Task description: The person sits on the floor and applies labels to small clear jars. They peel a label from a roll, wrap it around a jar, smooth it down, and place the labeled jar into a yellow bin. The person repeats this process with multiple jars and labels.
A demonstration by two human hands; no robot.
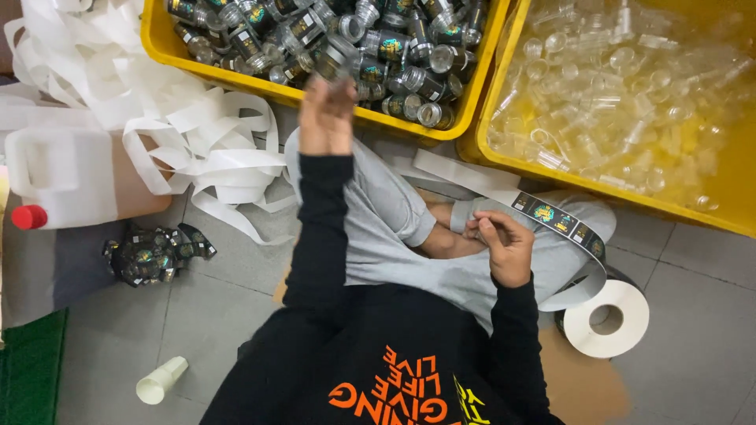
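You sat on the tiled floor [693, 315] with your legs folded, and your left hand [327, 118] was stretched forward to the near rim of the yellow bin [315, 101] ahead of you. That hand was blurred; its fingers seemed curled around a small clear bottle [340, 61] at the bin's edge, though I could not tell for certain whether it gripped or only touched it. The bin was heaped with small bottles carrying dark labels [394, 47].

Your right hand [504, 248] rested low over your knee, fingers bent inward and pinching the end of the label strip [561, 224], a white backing ribbon with dark printed stickers on it. The strip ran from your fingers down to the white label roll [606, 319] standing on the floor just beside your right leg.

A second yellow bin [504, 55] lay to the right, touching the first, and it held clear unlabelled bottles [622, 86]. To your left a loose tangle of spent white backing paper [197, 149] spread over the floor and partly over a white jug with a red cap [59, 185]. Near it sat a small heap of dark crumpled stickers [153, 252], and closer to you a stack of white paper cups [161, 380] lay on its side.
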